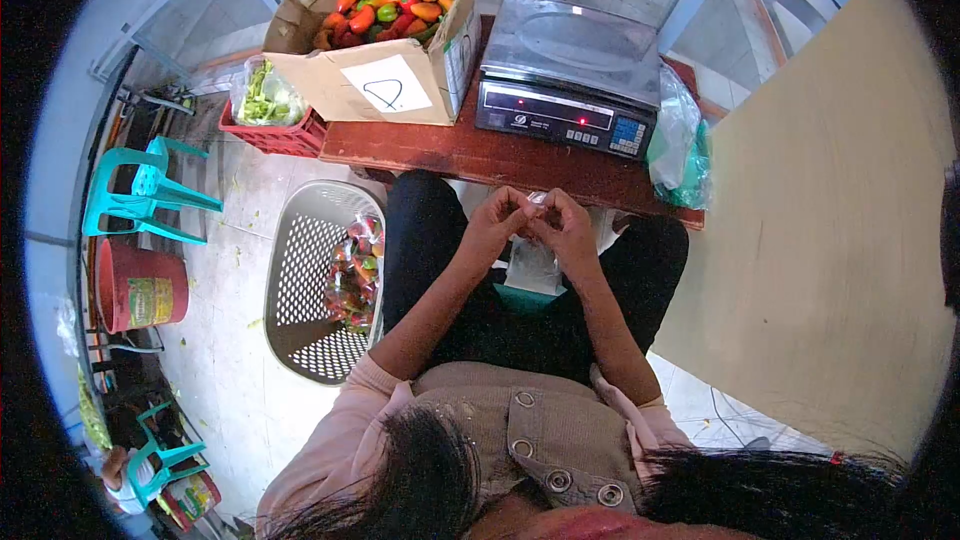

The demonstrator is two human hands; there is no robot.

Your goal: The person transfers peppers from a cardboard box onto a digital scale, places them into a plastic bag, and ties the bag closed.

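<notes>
My left hand point(497, 221) and my right hand point(563, 228) meet over my lap, in front of the red-brown bench point(430, 153). Their fingers are closed together on a small piece of clear plastic point(537, 199). Below them, between my thighs, lies a whitish translucent plastic bag or stack of bags point(534, 268). On the bench stand a cardboard box point(300, 80) full of red, orange and green peppers point(387, 13) and a digital scale point(565, 115) with lit red digits.
A grey perforated basket point(298, 310) at my left holds bagged peppers point(357, 275). Beyond are a red crate point(270, 137), a turquoise chair point(150, 190) and a red bucket point(145, 285). Plastic bags point(680, 140) hang beside the scale. A tan board point(820, 210) stands at right. Another person point(118, 480) appears lower left.
</notes>
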